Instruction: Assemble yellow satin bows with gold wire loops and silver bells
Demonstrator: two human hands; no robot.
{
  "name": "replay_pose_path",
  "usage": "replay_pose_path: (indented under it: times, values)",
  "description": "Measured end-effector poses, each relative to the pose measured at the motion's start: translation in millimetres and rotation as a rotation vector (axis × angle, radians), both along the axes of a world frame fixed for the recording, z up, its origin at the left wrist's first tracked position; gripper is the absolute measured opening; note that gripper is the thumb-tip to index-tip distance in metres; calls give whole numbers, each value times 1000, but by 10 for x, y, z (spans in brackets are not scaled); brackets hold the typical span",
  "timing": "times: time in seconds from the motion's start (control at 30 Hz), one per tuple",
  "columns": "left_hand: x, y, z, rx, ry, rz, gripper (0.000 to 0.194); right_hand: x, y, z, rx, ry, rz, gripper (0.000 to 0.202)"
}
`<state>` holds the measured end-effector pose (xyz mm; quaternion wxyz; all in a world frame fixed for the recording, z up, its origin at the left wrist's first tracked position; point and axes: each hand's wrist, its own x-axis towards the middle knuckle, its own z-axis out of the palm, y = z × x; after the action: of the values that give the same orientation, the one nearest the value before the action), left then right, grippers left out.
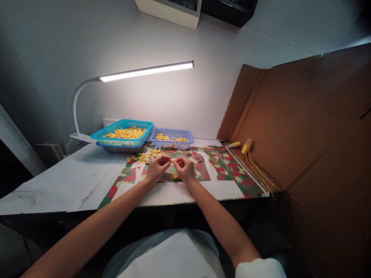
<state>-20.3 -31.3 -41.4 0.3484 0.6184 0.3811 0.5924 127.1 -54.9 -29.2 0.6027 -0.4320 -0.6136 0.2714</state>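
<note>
My left hand [158, 167] and my right hand [184, 168] meet over the patterned mat, fingertips of both pinched closed around something small and thin that I cannot make out. A small yellow piece [176, 176] lies on the mat just below my right hand. Behind my left hand is a loose pile of yellow bow-like pieces [142, 157]. A pink-handled tool [195, 158] rests to the right of my right hand.
A turquoise basket [121, 142] of yellow pieces sits on another basket at the back left, beside a lilac basket [171, 144]. A lit lamp [147, 71] arches above. Yellow cords [259, 170] and spools [234, 145] lie along the cardboard [292, 116] at right.
</note>
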Motion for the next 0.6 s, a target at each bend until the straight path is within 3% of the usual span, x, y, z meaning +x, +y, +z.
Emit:
replay_pose_path:
  times: [0.13,0.6]
  values:
    - [6,-26,19,19,28,7,24,29,-3,-2,77,-201,-92,11]
    - [12,-52,24,117,148,38,16,98,47,-24,-1,-228,-61,12]
